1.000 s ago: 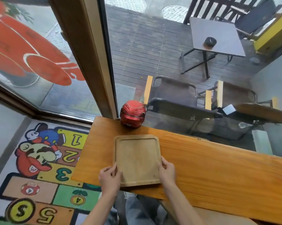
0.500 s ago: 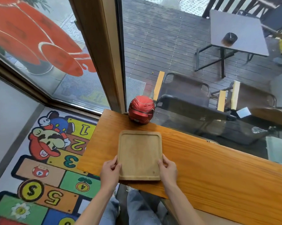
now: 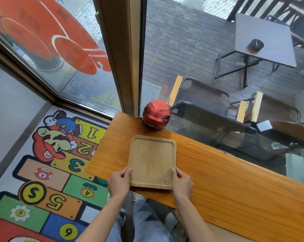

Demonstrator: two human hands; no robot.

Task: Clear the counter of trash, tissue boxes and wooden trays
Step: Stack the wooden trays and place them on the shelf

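A pale wooden tray (image 3: 152,159) with a raised rim lies on the left end of the orange wooden counter (image 3: 226,179), with nothing in it. My left hand (image 3: 119,184) grips the tray's near left edge, thumb on the rim. On the near right edge my right hand (image 3: 181,183) holds it the same way. The tray's near edge sits close to the counter's front edge. No trash or tissue box is in view.
A red helmet-shaped object (image 3: 156,114) stands on the counter just beyond the tray, against the window glass. A wooden window post (image 3: 120,55) rises at the counter's far left corner. A cartoon hopscotch mat (image 3: 42,180) covers the floor to the left.
Both hands stay on the tray's near corners. The view has shifted so the tray and helmet sit further right in frame; the tray's place on the counter looks about the same.
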